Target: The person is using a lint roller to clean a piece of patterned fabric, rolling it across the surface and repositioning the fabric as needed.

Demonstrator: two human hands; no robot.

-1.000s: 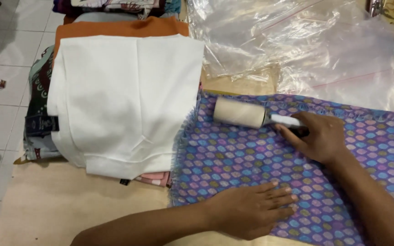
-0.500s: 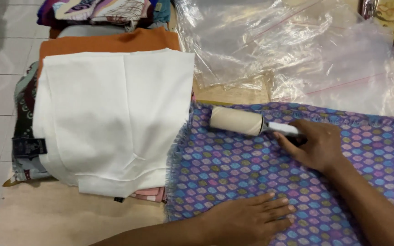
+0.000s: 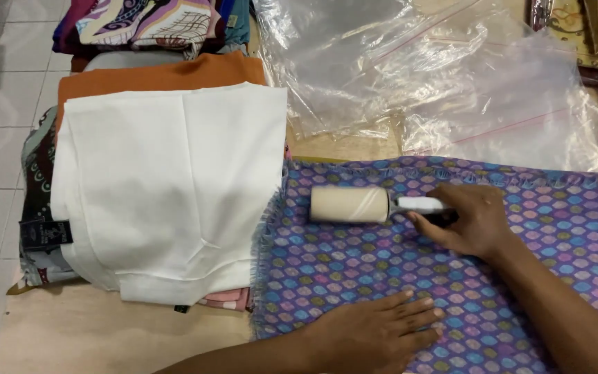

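A purple cloth with a pattern of small coloured lozenges lies spread flat on the wooden table. My right hand grips the white and black handle of a lint roller, whose beige roll rests on the cloth near its left fringed edge. My left hand lies flat, fingers spread, on the near part of the cloth, pressing it down.
A stack of folded fabrics topped by a white cloth and an orange one sits to the left. Clear plastic bags lie behind the purple cloth. More patterned fabrics are at the back; tiled floor at far left.
The roller has moved a little away from the cloth's far left corner toward me along the cloth. My left hand has stayed flat on the near part.
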